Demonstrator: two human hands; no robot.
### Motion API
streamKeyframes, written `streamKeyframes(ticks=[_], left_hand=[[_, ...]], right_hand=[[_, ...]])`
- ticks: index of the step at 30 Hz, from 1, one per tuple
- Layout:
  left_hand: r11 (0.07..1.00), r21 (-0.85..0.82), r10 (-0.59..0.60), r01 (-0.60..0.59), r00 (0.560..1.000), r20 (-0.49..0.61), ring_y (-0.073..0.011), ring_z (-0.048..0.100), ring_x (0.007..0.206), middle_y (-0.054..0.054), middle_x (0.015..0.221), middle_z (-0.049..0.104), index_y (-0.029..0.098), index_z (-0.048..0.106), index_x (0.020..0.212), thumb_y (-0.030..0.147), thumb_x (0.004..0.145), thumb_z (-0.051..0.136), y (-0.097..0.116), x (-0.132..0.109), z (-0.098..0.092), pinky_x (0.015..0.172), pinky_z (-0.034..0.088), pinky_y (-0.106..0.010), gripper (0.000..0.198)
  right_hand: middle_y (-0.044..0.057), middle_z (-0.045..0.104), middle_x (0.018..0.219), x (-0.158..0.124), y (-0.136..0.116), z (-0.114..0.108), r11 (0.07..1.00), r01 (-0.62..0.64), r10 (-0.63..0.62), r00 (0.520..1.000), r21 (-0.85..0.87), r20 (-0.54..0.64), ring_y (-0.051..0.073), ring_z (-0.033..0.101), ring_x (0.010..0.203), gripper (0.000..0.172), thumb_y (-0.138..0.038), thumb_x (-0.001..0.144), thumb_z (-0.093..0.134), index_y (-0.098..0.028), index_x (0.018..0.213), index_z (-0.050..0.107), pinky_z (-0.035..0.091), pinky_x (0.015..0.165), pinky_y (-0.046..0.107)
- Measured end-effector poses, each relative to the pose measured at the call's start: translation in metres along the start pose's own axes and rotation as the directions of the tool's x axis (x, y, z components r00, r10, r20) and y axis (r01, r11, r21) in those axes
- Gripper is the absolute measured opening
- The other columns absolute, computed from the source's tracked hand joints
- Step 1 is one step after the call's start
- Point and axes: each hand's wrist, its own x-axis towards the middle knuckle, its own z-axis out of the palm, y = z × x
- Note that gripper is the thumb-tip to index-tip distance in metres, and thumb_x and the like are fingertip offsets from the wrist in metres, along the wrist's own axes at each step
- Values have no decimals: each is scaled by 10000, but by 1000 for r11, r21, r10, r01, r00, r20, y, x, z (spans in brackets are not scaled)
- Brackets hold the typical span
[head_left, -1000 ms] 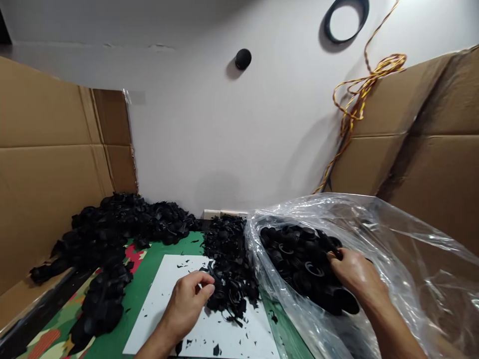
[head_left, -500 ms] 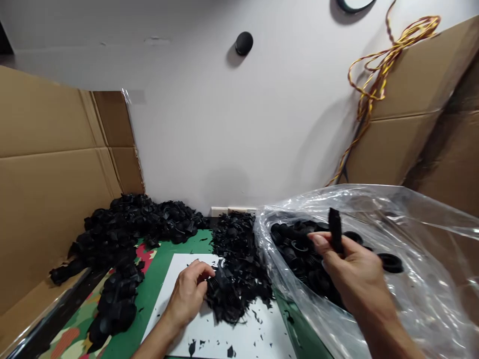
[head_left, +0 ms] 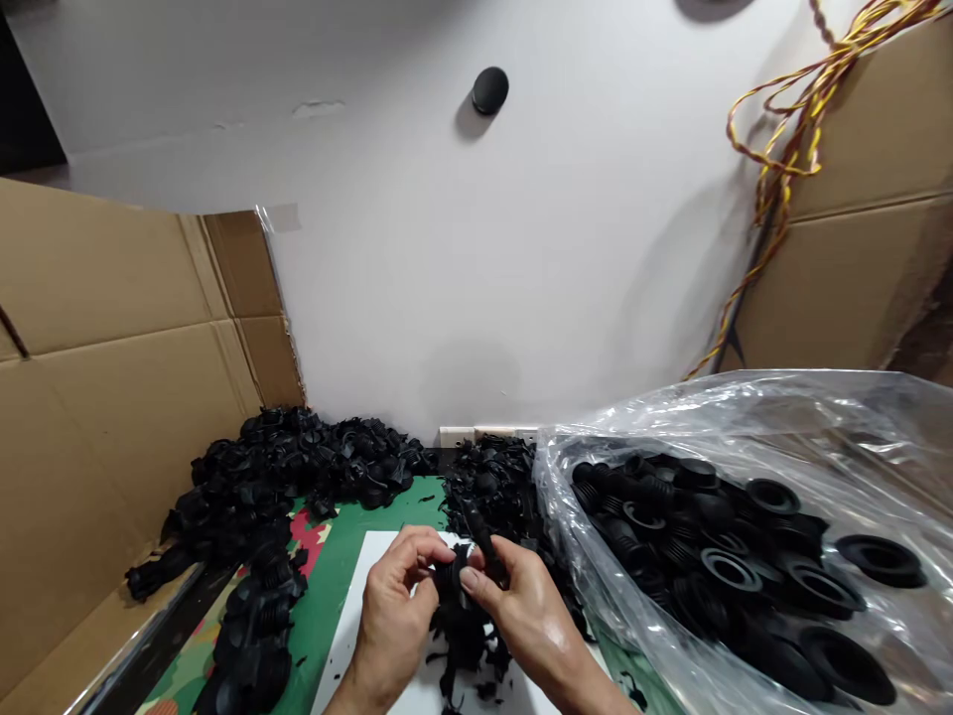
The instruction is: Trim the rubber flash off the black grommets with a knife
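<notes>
Both my hands are together over the white board [head_left: 376, 568], in front of a heap of black scraps [head_left: 495, 482]. Between thumb and fingers, my left hand [head_left: 394, 616] grips a small black ribbed rubber piece [head_left: 449, 573]. My right hand [head_left: 532, 621] is closed around a dark stick-like tool [head_left: 483, 536] that points up and away; its kind is unclear. The right thumb presses against the rubber piece. More black scraps [head_left: 462, 645] lie on the board below my hands.
A clear plastic bag [head_left: 566, 497] at right holds many black ribbed rubber parts [head_left: 670, 516]. Piled black parts [head_left: 320, 457] line the back left and left side of the green mat [head_left: 409, 497]. Cardboard walls [head_left: 126, 377] flank both sides; yellow-brown twisted wire [head_left: 781, 179] hangs at upper right.
My right hand has moved left from above the bag to meet my left hand, bringing the dark tool. The left hand has lifted a rubber piece from the scraps. The view has shifted slightly.
</notes>
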Motion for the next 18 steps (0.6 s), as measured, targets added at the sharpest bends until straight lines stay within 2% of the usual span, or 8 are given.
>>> streamKeyframes(ticks=[2,5,7,10,14,16,18], left_hand=[[984,-124,-124,124,992,11,-190,614,778,-31,783,678,187,718,729,154,590,687,-1,-2,2,701,473,-257,146],[915,-252,-312,317,948,61,-174,622,730,-39,779,704,173,711,803,239,613,740,-10,-5,4,685,475,-256,203],[908,-228,-344,352,936,73,-160,614,698,-36,743,699,157,702,759,246,576,780,-19,-6,5,653,465,-240,218],[922,-131,-362,365,931,46,-136,579,615,-8,641,662,147,686,683,167,508,790,-28,-7,4,574,436,-219,204],[924,-60,-379,377,925,-18,-75,468,479,54,546,572,149,649,633,80,479,741,-33,-6,3,465,360,-181,193],[919,-48,-394,392,919,-21,-61,445,446,61,568,566,155,634,660,83,483,736,-35,-7,3,433,339,-175,217],[906,-2,-423,423,906,11,-57,421,396,68,540,544,159,617,688,154,537,740,-39,-10,3,391,308,-174,195]], right_hand=[[11,610,634,-1,5,-1,1000,-6,7,999,19,-54,182,548,608,98,-266,647,582,-173,655,553,415,573,266],[16,633,642,-4,15,1,1000,3,-5,996,-25,-89,196,583,620,56,-239,656,569,-184,663,561,439,589,275],[13,645,638,-6,22,3,997,21,-27,995,-69,-95,201,600,629,29,-218,668,558,-194,652,563,447,596,275],[30,662,645,-5,29,3,993,3,-15,994,-116,-108,217,608,631,96,-264,699,555,-191,648,590,450,597,292],[41,657,675,2,29,-11,999,-35,32,983,-9,-183,211,585,621,291,-430,757,539,-167,768,662,449,574,294],[35,646,713,4,24,-20,999,17,-11,977,27,-212,195,573,637,341,-488,768,546,-180,788,688,447,579,278],[38,630,751,3,19,-26,996,87,-87,972,-8,-220,191,569,669,372,-531,770,548,-195,760,710,449,594,270]])
